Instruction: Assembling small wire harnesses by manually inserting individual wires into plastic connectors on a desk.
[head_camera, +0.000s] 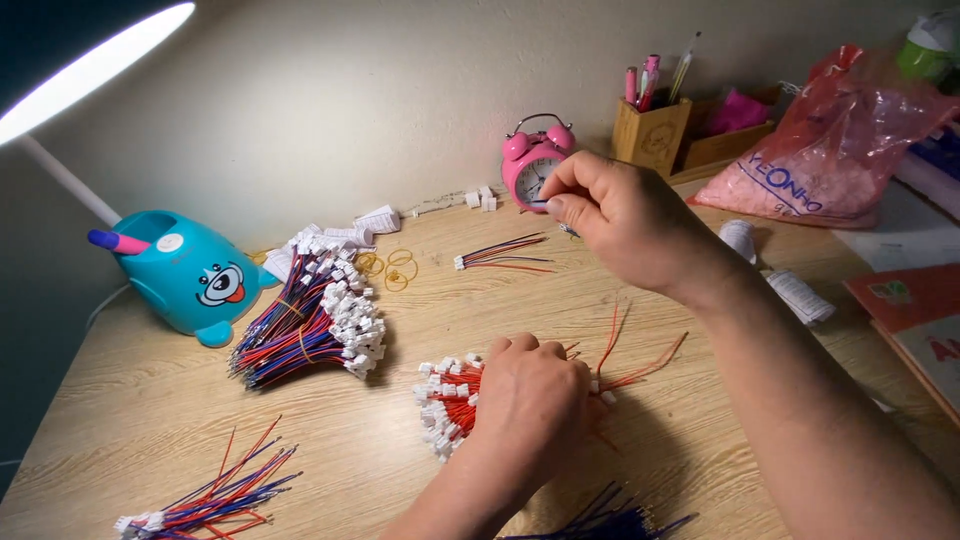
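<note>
Pinching one small connector in a narrow grip, the right hand could drop it while the left hand, closed over the red-wire pile, scatters loose leads across the bench.

A wooden table against a wall. A desk lamp base stands at the left, a large wire bundle just to its right. A small wire pile lies at the near left edge. The left hand rests on a wire heap near the centre. Behind it, the right hand is raised before an alarm clock. A pen holder and a plastic bag sit at the back right.
</note>
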